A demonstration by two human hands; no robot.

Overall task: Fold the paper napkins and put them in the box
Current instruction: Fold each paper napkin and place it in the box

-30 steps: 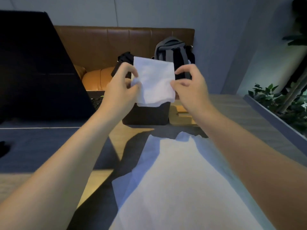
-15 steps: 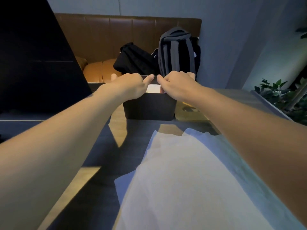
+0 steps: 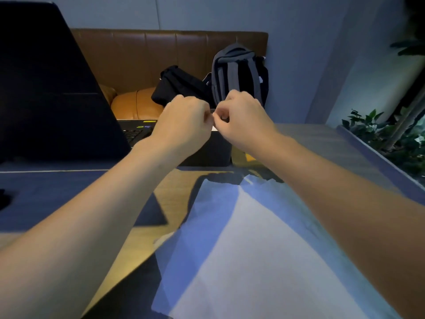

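The folded napkin [image 3: 214,128], held up in the air a second ago, now sits down inside the box [image 3: 212,148] near the bench's far edge, both hands [image 3: 186,122] [image 3: 241,118] curled together above it, so the unfolded napkins [image 3: 253,249] come next.

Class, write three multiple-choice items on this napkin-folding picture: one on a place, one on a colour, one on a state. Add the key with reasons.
1. Where is the box? A behind both hands B on the sofa C under the laptop
2. What colour are the flat napkins? A red B white C green
3. How are the fingers of the left hand and right hand? A spread flat B curled C hidden

Key: 1 A, its dark wall shows between the wrists; 2 B, pale sheets lie nearest; 3 B, knuckles are bent above the box.
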